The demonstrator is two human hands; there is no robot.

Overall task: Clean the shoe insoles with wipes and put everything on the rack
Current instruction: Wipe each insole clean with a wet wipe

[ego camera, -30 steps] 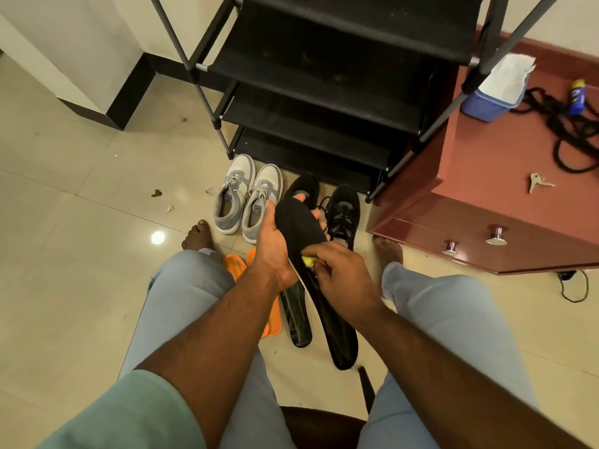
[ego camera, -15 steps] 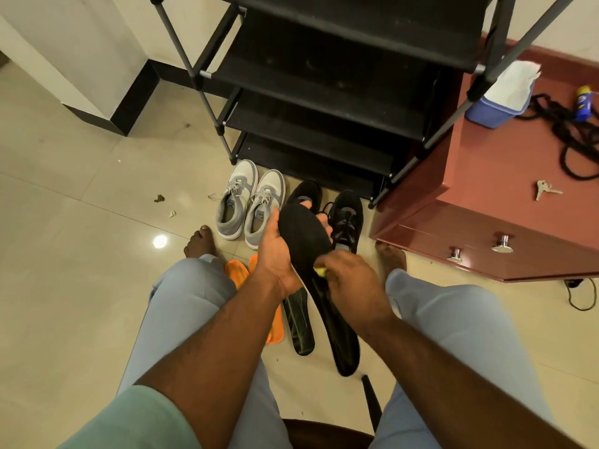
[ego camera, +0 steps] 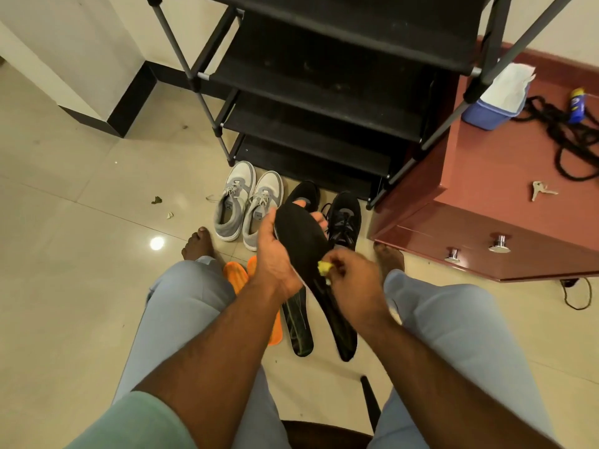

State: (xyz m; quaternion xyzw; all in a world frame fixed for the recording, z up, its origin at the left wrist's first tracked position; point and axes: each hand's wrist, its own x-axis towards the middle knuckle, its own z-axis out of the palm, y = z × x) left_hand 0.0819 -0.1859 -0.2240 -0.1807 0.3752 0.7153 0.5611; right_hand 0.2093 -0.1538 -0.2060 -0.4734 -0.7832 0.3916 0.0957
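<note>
My left hand [ego camera: 275,254] grips a long black insole [ego camera: 303,241] by its toe end, holding it up between my knees. My right hand [ego camera: 351,270] pinches a small yellow wipe [ego camera: 324,268] against the middle of that insole. A second black insole [ego camera: 299,322] lies on the floor beneath, and two orange insoles [ego camera: 235,275] lie partly hidden under my left arm. A grey and white pair of sneakers [ego camera: 248,204] and a black pair of shoes [ego camera: 345,218] stand in front of the black shoe rack [ego camera: 324,102].
A red-brown drawer cabinet [ego camera: 486,202] stands right of the rack, carrying a blue wipes box [ego camera: 492,102], a black cord, a small bottle and keys. My bare feet rest on the tiled floor. A few scraps lie on the tiles at the left.
The right hand with the wipe has slid a little along the insole, toward its right edge. The left hand keeps its grip. The view has shifted slightly.
</note>
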